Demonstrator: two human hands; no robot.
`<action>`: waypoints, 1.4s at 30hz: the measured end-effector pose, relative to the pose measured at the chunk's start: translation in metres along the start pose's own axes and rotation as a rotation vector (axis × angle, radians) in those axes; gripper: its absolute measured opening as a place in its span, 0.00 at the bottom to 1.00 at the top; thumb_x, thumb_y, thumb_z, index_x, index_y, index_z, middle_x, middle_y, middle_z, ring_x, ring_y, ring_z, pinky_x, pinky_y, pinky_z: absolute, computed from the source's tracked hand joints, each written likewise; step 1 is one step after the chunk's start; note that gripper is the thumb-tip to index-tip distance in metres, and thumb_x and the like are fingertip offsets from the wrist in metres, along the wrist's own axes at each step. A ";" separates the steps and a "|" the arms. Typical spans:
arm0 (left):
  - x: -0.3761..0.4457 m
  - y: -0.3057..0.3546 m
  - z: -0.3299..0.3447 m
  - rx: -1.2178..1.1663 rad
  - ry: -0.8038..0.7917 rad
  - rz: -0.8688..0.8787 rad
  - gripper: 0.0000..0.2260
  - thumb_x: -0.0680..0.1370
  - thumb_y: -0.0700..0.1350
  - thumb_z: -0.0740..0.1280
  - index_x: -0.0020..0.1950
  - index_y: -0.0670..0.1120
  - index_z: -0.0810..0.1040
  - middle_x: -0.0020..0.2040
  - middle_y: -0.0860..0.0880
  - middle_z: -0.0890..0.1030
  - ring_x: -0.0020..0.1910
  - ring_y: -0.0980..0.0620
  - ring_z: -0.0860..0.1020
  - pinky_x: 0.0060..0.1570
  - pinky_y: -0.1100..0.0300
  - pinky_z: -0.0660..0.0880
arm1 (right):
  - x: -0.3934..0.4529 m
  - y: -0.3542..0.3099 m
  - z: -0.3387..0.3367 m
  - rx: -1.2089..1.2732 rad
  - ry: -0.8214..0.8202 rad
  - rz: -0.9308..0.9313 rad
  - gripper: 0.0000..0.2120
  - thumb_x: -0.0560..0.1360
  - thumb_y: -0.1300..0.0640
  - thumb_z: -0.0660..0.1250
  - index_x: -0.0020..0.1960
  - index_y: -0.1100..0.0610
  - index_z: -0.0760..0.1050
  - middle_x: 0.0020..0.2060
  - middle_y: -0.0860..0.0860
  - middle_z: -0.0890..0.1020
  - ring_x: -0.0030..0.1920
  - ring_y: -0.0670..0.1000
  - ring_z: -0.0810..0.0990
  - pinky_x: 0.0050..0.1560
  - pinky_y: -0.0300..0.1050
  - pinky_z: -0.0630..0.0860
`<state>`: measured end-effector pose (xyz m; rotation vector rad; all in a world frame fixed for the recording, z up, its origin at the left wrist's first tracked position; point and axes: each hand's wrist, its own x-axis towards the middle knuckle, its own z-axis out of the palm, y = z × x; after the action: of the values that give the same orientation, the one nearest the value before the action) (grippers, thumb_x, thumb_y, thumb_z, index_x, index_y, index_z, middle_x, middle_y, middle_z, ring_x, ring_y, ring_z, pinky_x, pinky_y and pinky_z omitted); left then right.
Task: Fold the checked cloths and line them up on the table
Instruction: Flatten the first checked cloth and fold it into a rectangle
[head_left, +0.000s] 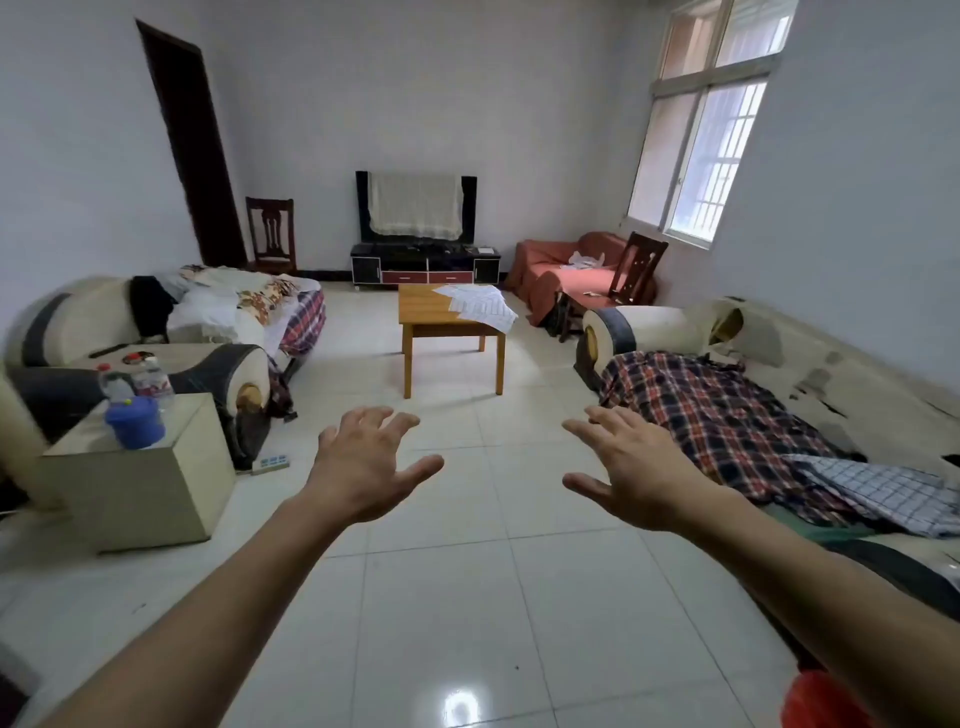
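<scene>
left hand (363, 467): bare, no rings or watch
right hand (636, 475): bare too, nothing on the wrist
forearms: both bare all the way down, no sleeves showing anywhere

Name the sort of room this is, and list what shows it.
Most likely a home living room: sofas along both walls, a cloth-draped television on a low stand, and a wooden coffee table between them.

- Floor (467, 597): glossy pale tile, throwing back the light.
- Table (431, 312): smooth, warm-toned wood.
- Plaid cloth (727, 415): soft woven fabric, matt and rumpled.
- Right sofa (810, 364): cream leather-like covering, cracked and peeling.
- Blue tub (134, 422): shiny plastic.
</scene>
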<state>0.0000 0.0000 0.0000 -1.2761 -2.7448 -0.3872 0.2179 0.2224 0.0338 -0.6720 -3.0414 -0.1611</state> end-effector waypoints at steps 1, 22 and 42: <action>0.006 -0.002 0.004 -0.002 -0.014 -0.003 0.32 0.75 0.72 0.54 0.75 0.58 0.63 0.76 0.51 0.64 0.75 0.48 0.59 0.70 0.42 0.61 | 0.007 0.003 0.002 0.001 -0.006 -0.006 0.35 0.76 0.31 0.53 0.78 0.42 0.49 0.79 0.51 0.53 0.78 0.56 0.53 0.75 0.60 0.58; 0.347 0.037 0.054 0.035 -0.082 0.016 0.31 0.76 0.69 0.59 0.76 0.56 0.62 0.77 0.51 0.63 0.75 0.49 0.62 0.71 0.47 0.64 | 0.311 0.157 0.047 0.329 0.059 0.034 0.33 0.77 0.33 0.55 0.78 0.42 0.53 0.78 0.48 0.56 0.77 0.53 0.54 0.75 0.57 0.58; 0.761 -0.001 0.142 -0.187 -0.019 0.107 0.32 0.75 0.68 0.60 0.76 0.58 0.60 0.76 0.54 0.63 0.73 0.49 0.65 0.68 0.46 0.67 | 0.664 0.314 0.067 0.302 0.124 0.212 0.31 0.76 0.33 0.57 0.75 0.47 0.62 0.74 0.46 0.65 0.73 0.48 0.62 0.73 0.51 0.63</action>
<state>-0.4889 0.5997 0.0047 -1.4694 -2.6933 -0.6378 -0.2523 0.7907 0.0269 -0.9097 -2.7676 0.2458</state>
